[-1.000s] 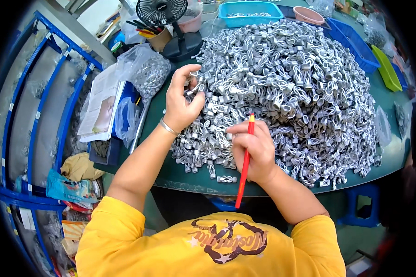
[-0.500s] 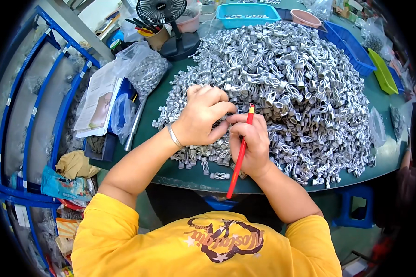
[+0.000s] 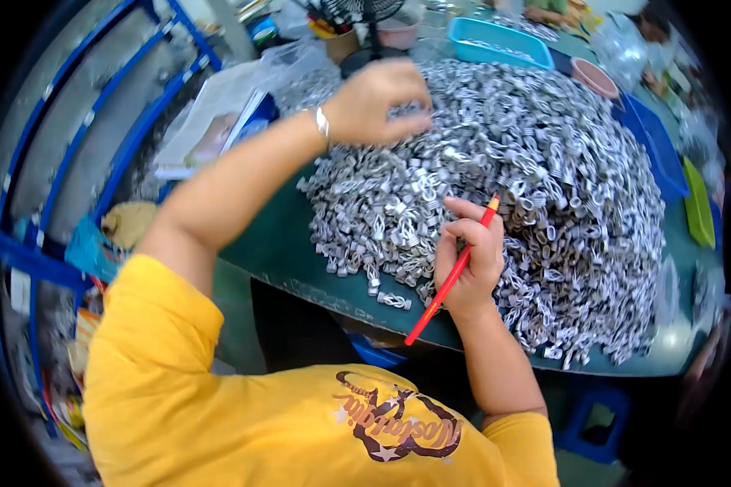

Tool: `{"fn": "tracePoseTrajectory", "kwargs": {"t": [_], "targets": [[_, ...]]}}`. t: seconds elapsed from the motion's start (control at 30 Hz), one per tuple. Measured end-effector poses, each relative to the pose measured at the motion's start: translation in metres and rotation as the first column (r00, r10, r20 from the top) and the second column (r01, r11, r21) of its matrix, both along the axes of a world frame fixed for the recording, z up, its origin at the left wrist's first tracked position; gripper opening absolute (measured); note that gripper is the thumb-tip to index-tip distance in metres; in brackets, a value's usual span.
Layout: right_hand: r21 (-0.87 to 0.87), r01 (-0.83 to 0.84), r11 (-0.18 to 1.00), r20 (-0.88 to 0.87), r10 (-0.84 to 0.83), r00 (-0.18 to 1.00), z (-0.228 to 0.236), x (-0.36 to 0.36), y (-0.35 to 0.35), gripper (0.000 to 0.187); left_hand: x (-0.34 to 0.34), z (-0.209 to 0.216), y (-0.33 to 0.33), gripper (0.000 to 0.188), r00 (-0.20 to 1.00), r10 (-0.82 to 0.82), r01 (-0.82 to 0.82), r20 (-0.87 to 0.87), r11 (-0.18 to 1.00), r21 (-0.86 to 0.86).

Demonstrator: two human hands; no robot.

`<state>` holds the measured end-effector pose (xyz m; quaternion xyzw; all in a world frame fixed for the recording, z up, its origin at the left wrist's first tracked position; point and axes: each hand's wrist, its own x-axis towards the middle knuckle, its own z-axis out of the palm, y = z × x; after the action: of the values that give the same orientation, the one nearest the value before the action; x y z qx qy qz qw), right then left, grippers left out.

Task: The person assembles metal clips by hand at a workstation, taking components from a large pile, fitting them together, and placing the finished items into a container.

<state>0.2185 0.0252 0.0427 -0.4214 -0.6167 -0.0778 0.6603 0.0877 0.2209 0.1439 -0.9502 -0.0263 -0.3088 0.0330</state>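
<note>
A big heap of small silver-grey pieces (image 3: 577,178), ribbed with looped strands, covers much of the green table (image 3: 268,264). My right hand (image 3: 473,260) is closed around a red pencil (image 3: 451,284) in front of the heap. The pencil's dark tip points up and away, and its blunt end reaches towards the table's near edge. My left hand (image 3: 378,101) is over the heap's far left part, smeared by motion. Its fingers look bent with the thumb apart, and whether anything is between them I cannot make out. One loose piece (image 3: 394,301) lies near the front edge.
A black fan (image 3: 371,40) and a light-blue tray (image 3: 502,45) stand beyond the heap. At right are a blue bin (image 3: 654,146) and a green tray (image 3: 698,203). Papers (image 3: 207,138) lie left, beside a blue rack (image 3: 97,114). Part of another person (image 3: 548,11) shows at the back.
My left hand has moved away from my right, up and over the far left of the heap. My right hand still holds the red pencil. The whole view has shifted and tilted.
</note>
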Motion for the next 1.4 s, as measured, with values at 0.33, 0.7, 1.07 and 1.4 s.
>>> {"fn": "tracePoseTrajectory", "kwargs": {"t": [0.33, 0.7, 1.07, 1.4], "targets": [[-0.058, -0.066, 0.996, 0.063, 0.07, 0.996, 0.001, -0.004, -0.004, 0.029, -0.004, -0.046, 0.127, 0.034, 0.718, 0.538, -0.677, -0.443, 0.687, -0.263], [-0.093, -0.074, 0.993, 0.107, 0.083, 0.991, 0.008, -0.003, -0.005, 0.024, 0.071, -0.084, 0.188, 0.026, 0.8, 0.48, -0.599, -0.36, 0.676, -0.429], [-0.145, -0.112, 0.983, 0.078, 0.124, 0.989, 0.006, -0.003, 0.0, 0.025, 0.071, -0.096, 0.196, 0.038, 0.796, 0.425, -0.593, -0.432, 0.694, -0.409], [-0.175, -0.13, 0.976, 0.091, 0.147, 0.985, 0.003, -0.001, 0.001, 0.023, 0.051, -0.12, 0.197, 0.037, 0.731, 0.39, -0.527, -0.56, 0.844, -0.1]]}}
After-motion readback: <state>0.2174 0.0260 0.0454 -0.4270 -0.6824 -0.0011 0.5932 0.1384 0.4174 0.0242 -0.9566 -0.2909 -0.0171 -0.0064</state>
